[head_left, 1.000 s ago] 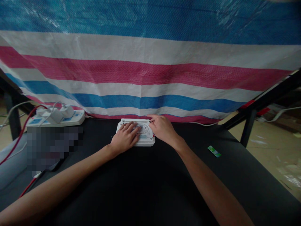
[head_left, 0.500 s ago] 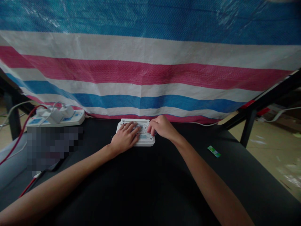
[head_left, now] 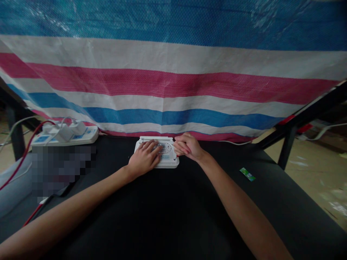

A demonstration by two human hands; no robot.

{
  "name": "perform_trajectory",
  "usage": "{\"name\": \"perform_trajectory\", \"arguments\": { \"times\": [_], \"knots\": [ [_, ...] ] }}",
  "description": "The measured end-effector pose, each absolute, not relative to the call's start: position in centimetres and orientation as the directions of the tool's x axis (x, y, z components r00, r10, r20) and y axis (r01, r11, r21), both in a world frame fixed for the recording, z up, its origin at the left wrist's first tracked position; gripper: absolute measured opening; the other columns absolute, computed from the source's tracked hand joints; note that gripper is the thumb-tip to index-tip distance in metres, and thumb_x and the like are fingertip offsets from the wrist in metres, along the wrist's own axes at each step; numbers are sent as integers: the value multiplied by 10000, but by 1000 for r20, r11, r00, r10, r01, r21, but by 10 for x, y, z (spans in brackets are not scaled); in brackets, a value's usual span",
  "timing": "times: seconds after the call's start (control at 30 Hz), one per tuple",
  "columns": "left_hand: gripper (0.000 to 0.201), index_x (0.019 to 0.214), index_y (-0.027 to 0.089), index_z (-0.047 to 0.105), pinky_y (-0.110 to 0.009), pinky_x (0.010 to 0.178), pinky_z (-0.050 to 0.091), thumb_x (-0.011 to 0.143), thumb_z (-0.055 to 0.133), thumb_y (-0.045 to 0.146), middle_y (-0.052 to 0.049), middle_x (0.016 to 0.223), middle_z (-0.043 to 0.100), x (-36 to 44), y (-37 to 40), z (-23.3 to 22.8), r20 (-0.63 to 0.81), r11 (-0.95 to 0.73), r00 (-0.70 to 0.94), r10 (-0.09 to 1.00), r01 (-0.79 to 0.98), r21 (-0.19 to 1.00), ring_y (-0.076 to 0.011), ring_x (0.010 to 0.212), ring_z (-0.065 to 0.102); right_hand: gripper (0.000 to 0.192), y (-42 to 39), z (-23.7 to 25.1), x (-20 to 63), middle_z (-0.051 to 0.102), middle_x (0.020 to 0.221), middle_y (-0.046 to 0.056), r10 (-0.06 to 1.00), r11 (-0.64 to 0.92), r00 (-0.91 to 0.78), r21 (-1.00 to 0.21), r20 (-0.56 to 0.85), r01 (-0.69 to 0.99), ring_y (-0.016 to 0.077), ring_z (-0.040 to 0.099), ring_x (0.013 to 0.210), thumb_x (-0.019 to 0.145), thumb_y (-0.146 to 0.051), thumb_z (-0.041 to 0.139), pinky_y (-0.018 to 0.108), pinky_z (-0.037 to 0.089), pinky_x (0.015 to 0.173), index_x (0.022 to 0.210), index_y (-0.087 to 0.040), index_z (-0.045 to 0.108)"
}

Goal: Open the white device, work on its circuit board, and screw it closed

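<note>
Two hands are working the white plastic device (head_left: 166, 156) at the bench's (head_left: 173, 216) far edge: left hand (head_left: 144, 159) lying spread flat on it, right hand (head_left: 188, 147) curling, fingers pinched, at its right end. It's looking light, rigid, slick; gripping the long edges seems safest.

The left hand (head_left: 145, 158) lies flat on a white device (head_left: 168, 156) on the black counter (head_left: 173, 209); the right hand (head_left: 188, 147), fingers curled, touches its right edge.
</note>
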State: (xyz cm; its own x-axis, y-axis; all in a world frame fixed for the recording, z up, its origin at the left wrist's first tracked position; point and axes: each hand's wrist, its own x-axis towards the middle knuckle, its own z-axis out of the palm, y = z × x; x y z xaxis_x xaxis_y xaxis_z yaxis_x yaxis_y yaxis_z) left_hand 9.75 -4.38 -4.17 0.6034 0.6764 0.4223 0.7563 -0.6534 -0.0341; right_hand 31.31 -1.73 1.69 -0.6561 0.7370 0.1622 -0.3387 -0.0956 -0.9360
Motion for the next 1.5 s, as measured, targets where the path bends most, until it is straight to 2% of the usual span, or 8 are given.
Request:
{"name": "perform_trajectory", "arguments": {
  "times": [0.13, 0.23, 0.43, 0.77, 0.9, 1.07, 1.37, 1.5],
  "knots": [
    [407, 1312, 163, 589, -486, 1063, 407, 1005, 416, 366, -148, 1370, 576, 98, -44, -42, 422, -648, 603, 677, 760, -45, -309, 1280, 514, 210, -18, 12, 314, 240, 340, -115, 737, -85, -638, -906, 222, -414, 59, 153, 309, 798, -304, 525, 208, 201, 367, 640, -174, 569],
    [404, 1309, 166, 591, -487, 1059, 410, 1008, 408, 363, -149, 1367, 578, 98, -44, -42, 428, -647, 602, 675, 761, -49, -309, 1278, 517, 104, -22, 11, 312, 246, 403, -144, 773, -114, -598, -881, 212, -460, 62, 114, 348, 761, -258, 555, 195, 195, 383, 842, -212, 509],
    [412, 1317, 166, 588, -496, 1053, 415, 1011, 399, 365, -148, 1368, 579, 98, -44, -42, 423, -641, 600, 679, 765, -57, -316, 1272, 522, 248, -23, 5, 304, 293, 427, -111, 804, -119, -555, -858, 211, -499, 63, 163, 368, 759, -271, 604, 202, 169, 385, 690, -225, 370],
    [423, 1310, 158, 591, -500, 1040, 428, 1017, 373, 373, -156, 1356, 584, 98, -44, -41, 426, -646, 608, 670, 760, -68, -318, 1255, 534, 321, -17, 2, 303, 476, 469, -43, 859, -109, -484, -864, 167, -492, 82, 387, 381, 726, -381, 705, 221, 275, 407, 599, -189, 482],
    [416, 1312, 164, 592, -502, 1035, 432, 1014, 385, 368, -153, 1343, 594, 97, -43, -42, 433, -656, 607, 666, 753, -47, -318, 1263, 529, 403, -18, 0, 299, 398, 420, -63, 858, -111, -501, -912, 113, -395, 69, 299, 352, 805, -503, 628, 215, 212, 389, 606, -196, 460],
    [405, 1311, 168, 591, -496, 1057, 412, 1007, 403, 359, -148, 1365, 580, 98, -44, -40, 423, -646, 600, 679, 762, -45, -311, 1277, 519, 366, -27, 2, 294, 298, 444, -121, 854, -69, -491, -898, 173, -436, 57, 162, 380, 822, -493, 654, 199, 140, 408, 761, -227, 410],
    [425, 1315, 155, 590, -480, 1065, 406, 1020, 373, 371, -156, 1371, 573, 98, -44, -40, 405, -644, 611, 680, 762, -67, -320, 1292, 508, 369, -16, 5, 316, 512, 564, -48, 760, -89, -622, -918, 188, -386, 117, 451, 486, 802, -482, 716, 256, 387, 516, 763, -211, 469],
    [427, 1317, 156, 586, -487, 1059, 412, 1018, 373, 373, -158, 1368, 575, 98, -43, -40, 404, -646, 610, 682, 761, -58, -320, 1285, 514, 405, -16, 2, 313, 443, 561, -41, 751, -149, -640, -905, 159, -399, 108, 417, 502, 870, -525, 626, 262, 402, 545, 687, -192, 487]
  ]
}}
